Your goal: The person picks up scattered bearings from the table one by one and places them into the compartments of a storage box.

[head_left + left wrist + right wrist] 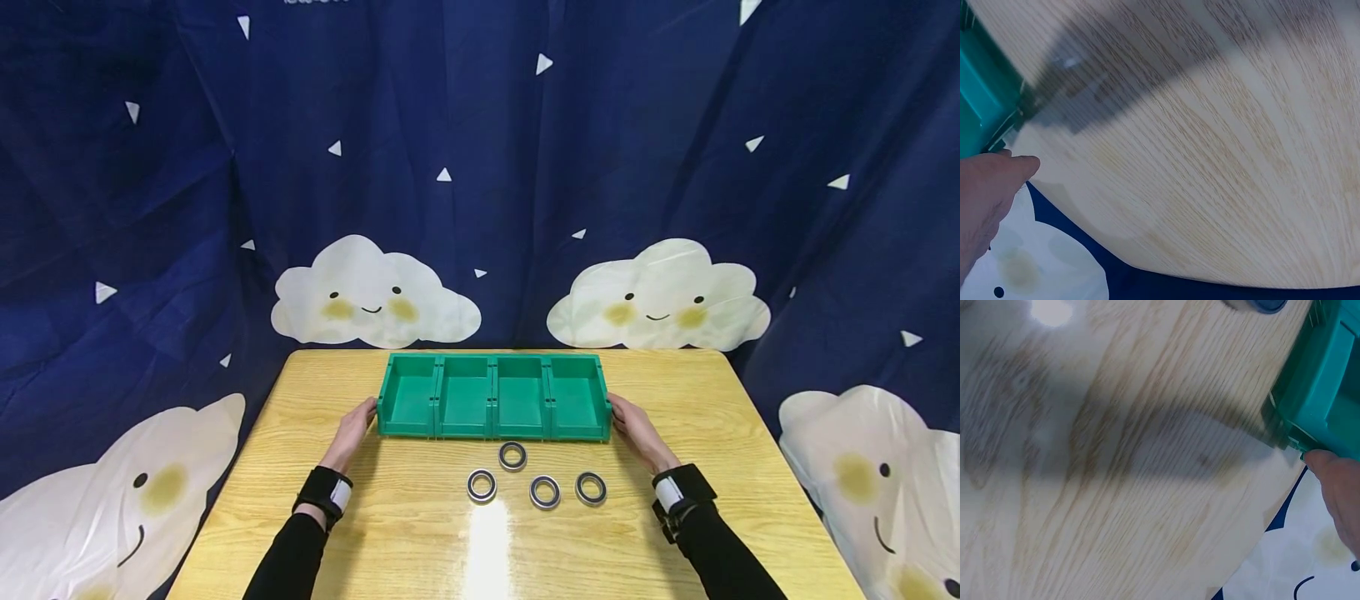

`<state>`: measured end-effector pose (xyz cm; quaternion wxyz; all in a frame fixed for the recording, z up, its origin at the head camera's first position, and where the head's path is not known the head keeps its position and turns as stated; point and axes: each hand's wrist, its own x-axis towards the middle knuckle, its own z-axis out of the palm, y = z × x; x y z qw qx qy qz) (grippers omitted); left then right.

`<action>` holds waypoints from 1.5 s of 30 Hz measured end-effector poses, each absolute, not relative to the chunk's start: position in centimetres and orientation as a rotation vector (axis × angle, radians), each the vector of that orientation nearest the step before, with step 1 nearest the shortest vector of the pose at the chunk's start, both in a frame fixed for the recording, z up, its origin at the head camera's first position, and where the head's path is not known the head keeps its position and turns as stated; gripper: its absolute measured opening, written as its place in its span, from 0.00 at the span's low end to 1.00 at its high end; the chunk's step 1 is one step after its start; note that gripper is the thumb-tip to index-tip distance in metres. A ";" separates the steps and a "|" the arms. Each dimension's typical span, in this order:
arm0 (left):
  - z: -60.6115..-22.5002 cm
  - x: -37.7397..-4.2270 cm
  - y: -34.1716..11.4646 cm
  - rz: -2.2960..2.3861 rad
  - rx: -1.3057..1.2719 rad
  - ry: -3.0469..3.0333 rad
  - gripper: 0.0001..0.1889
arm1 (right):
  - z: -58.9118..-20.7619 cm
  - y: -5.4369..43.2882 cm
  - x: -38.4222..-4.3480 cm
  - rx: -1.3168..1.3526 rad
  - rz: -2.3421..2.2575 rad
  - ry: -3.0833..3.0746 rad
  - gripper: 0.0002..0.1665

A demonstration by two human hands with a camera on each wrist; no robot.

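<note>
A row of several joined green storage bins (465,431) lies across the far part of the table, with nothing inside them. At its left end, my left hand (354,431) touches the outer side with extended fingers; in the left wrist view a fingertip meets the bin's corner and the thumb (1030,166) sticks out apart from it. My right hand (637,427) touches the opposite end in the same way, a fingertip (1315,459) right at the corner. Several ring-shaped ball bearings lie flat in front of the bins, among them a rear one (501,456) and a right one (580,489).
The wooden table (420,533) has rounded far corners. Close behind the bins hangs a dark blue curtain (495,108) printed with clouds and small white triangles, which also runs along both sides. Each wrist wears a black strap, such as the left strap (318,490).
</note>
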<state>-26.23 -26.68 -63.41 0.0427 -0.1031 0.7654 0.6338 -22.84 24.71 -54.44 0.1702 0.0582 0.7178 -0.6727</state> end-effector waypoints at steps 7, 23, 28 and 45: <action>-63.7 -26.2 -25.8 1.937 -0.341 2.304 0.37 | -54.4 26.0 -22.3 0.199 -1.901 2.044 0.41; -62.6 -24.6 -24.0 1.885 -0.195 2.340 0.33 | -54.4 28.1 -21.5 0.242 -1.933 2.038 0.40; -62.2 -24.2 -23.5 1.900 -0.106 2.345 0.32 | -54.5 28.6 -21.3 0.247 -1.944 2.029 0.44; -58.2 -21.7 -22.0 1.749 -0.036 2.488 0.33 | -54.2 29.2 -20.5 0.284 -1.770 2.191 0.52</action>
